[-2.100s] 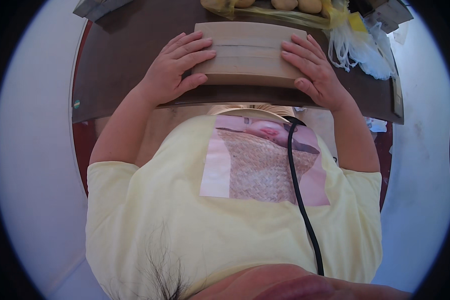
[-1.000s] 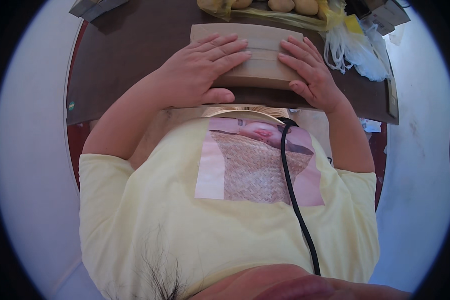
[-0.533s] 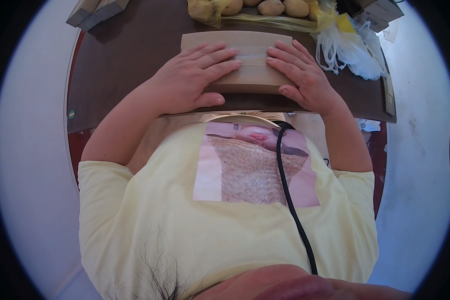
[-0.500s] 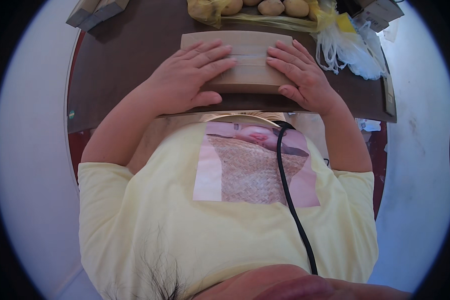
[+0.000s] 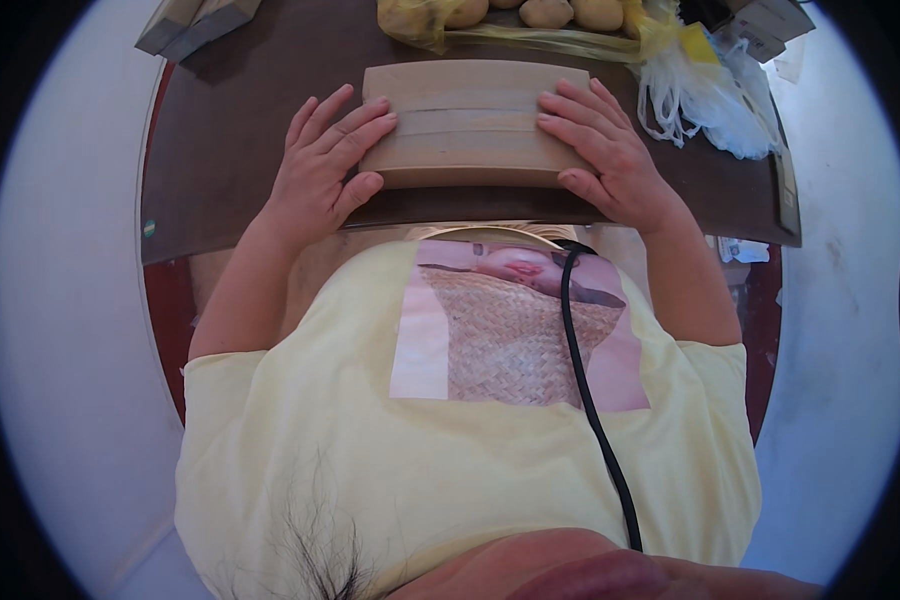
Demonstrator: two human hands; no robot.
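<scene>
A flat brown cardboard box (image 5: 470, 150) lies on the dark brown table, with a strip of clear tape running across its top. At the box's left end is my left hand (image 5: 320, 165), fingers spread, the fingertips touching the edge. My right hand (image 5: 615, 155) rests over the right end, its fingers stretched onto the top and its thumb along the near side. Neither hand is wrapped round the box.
Behind the box, potatoes (image 5: 546, 12) lie in a yellow plastic bag (image 5: 530, 42). White plastic bags (image 5: 715, 105) sit at the right. Cardboard boxes stand at the far left (image 5: 195, 25) and far right (image 5: 765, 25). The table's near edge (image 5: 260, 238) is close to my body.
My left hand has slid left off the top of the box to its left end. My right hand stays on the right end, and the box lies almost as before.
</scene>
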